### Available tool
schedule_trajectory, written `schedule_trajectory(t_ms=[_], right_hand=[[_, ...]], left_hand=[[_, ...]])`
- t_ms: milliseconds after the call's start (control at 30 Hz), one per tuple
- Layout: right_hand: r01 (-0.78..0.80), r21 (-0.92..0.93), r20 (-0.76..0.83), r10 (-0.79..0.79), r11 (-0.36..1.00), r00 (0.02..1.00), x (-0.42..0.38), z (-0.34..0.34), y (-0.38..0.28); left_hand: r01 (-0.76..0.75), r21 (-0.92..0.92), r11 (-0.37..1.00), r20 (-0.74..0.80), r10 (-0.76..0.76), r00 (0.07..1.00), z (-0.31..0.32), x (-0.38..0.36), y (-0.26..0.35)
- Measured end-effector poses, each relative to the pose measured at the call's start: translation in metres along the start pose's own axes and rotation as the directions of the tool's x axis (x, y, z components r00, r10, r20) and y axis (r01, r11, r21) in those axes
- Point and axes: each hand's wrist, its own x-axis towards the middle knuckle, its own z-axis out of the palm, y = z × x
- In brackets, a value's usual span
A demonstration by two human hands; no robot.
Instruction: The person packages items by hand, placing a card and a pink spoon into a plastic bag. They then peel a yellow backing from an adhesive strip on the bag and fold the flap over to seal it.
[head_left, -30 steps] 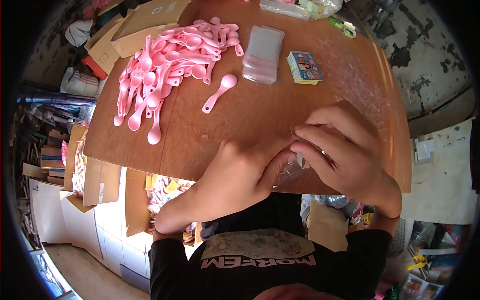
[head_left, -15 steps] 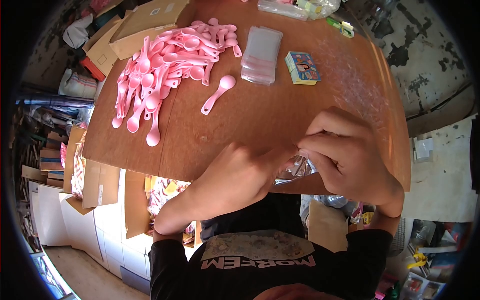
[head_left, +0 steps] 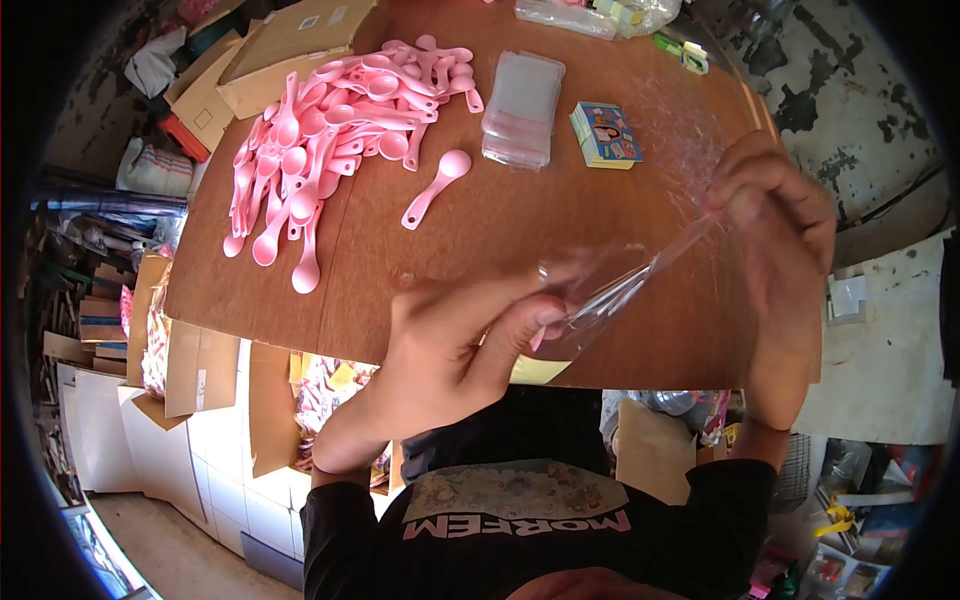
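Between my hands a clear plastic bag [head_left: 610,290] is stretched, with a pale yellow card edge [head_left: 540,371] and a bit of pink showing by my left hand [head_left: 470,335]. That hand pinches the bag between thumb and fingers. Farther right and higher, my right hand [head_left: 765,200], blurred, grips a thin clear strip [head_left: 690,236] running up from the bag. A single pink spoon [head_left: 437,189] lies on the table ahead of my left hand, beside a large heap of pink spoons [head_left: 330,135]. Beyond my hands are a stack of clear bags [head_left: 522,110] and a stack of small printed cards [head_left: 606,136].
Thin clear plastic strips [head_left: 690,130] are scattered at the right of the wooden table [head_left: 400,275]. A green cutter [head_left: 683,53] and a plastic package [head_left: 570,17] are at the far edge. Cardboard boxes [head_left: 295,50] stand at the far left; an open box [head_left: 275,410] sits below the near edge.
My right hand has moved up and right, away from my left, drawing out the clear strip. My left hand has shifted slightly, and more of the bag and a yellow card edge now show.
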Motion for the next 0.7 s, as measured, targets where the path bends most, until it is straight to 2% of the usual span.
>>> schedule_trajectory(t_ms=[33, 100, 133, 200, 233, 267, 300, 333, 367, 400, 433, 467, 500, 567, 633, 667, 700], right_hand=[[0.032, 0.107, 0.053, -0.038, 0.994, 0.998, 0.008, -0.020, 0.004], [0.104, 0.316, 0.192, -0.172, 0.943, 0.966, 0.027, -0.064, 0.015], [0.137, 0.419, 0.269, -0.267, 0.898, 0.925, 0.036, -0.084, 0.022], [0.079, 0.757, 0.247, -0.396, 0.649, 0.884, 0.054, -0.117, 0.064], [-0.113, 0.367, 0.229, 0.028, 0.923, 0.973, 0.066, -0.128, 0.094], [-0.399, -0.060, 0.010, 0.400, 0.915, 0.916, 0.068, -0.135, 0.122], [-0.400, -0.058, 0.008, 0.401, 0.915, 0.916, 0.057, -0.138, 0.141], [-0.228, -0.682, -0.141, 0.180, 0.695, 0.973, 0.049, -0.139, 0.159], [-0.097, -0.990, -0.106, -0.088, 0.099, 0.990, 0.046, -0.135, 0.162], [-0.086, -0.991, -0.095, -0.096, 0.098, 0.991, 0.050, -0.136, 0.162], [-0.222, -0.894, -0.241, -0.002, 0.389, 0.970, 0.053, -0.138, 0.161], [-0.367, -0.689, -0.355, 0.150, 0.625, 0.923, 0.048, -0.137, 0.157], [-0.377, -0.684, -0.360, 0.161, 0.625, 0.919, 0.042, -0.125, 0.144], [-0.277, -0.576, -0.257, 0.152, 0.769, 0.954, 0.040, -0.092, 0.108], [-0.123, -0.442, -0.027, 0.125, 0.889, 0.992, 0.027, -0.046, 0.073], [0.097, -0.447, 0.216, 0.002, 0.889, 0.976, 0.019, -0.031, 0.059], [0.168, -0.369, 0.312, -0.049, 0.914, 0.949, 0.011, -0.011, 0.047]], left_hand=[[-0.001, 0.001, 1.000, -0.001, 0.001, 1.000, 0.002, -0.001, -0.002], [0.032, -0.290, 0.957, -0.208, -0.096, 0.974, 0.006, -0.005, -0.008], [0.074, -0.316, 0.946, -0.201, -0.142, 0.969, 0.005, -0.004, -0.004], [0.052, -0.269, 0.962, -0.203, -0.109, 0.973, 0.001, -0.004, -0.009], [0.031, -0.222, 0.975, -0.204, -0.078, 0.976, 0.000, -0.005, -0.011], [0.055, -0.229, 0.972, -0.214, -0.105, 0.971, 0.001, -0.003, -0.007], [0.056, -0.229, 0.972, -0.211, -0.105, 0.972, 0.000, -0.003, -0.007], [0.049, -0.229, 0.972, -0.228, -0.102, 0.968, -0.001, -0.004, -0.009], [0.043, -0.230, 0.972, -0.246, -0.101, 0.964, -0.003, -0.005, -0.011], [0.033, -0.259, 0.965, -0.263, -0.103, 0.959, -0.004, -0.006, -0.015], [0.028, -0.257, 0.966, -0.278, -0.102, 0.955, -0.005, -0.004, -0.016], [0.032, -0.234, 0.972, -0.256, -0.094, 0.962, -0.006, -0.003, -0.015], [0.036, -0.211, 0.977, -0.225, -0.085, 0.971, -0.006, -0.002, -0.014], [0.036, -0.233, 0.972, -0.244, -0.094, 0.965, 0.000, 0.003, -0.012], [-0.028, -0.301, 0.953, -0.259, -0.053, 0.964, 0.005, 0.009, -0.014], [-0.027, -0.303, 0.953, -0.259, -0.055, 0.964, 0.007, 0.010, -0.016], [-0.026, -0.238, 0.971, -0.243, -0.034, 0.969, 0.009, 0.013, -0.018]])
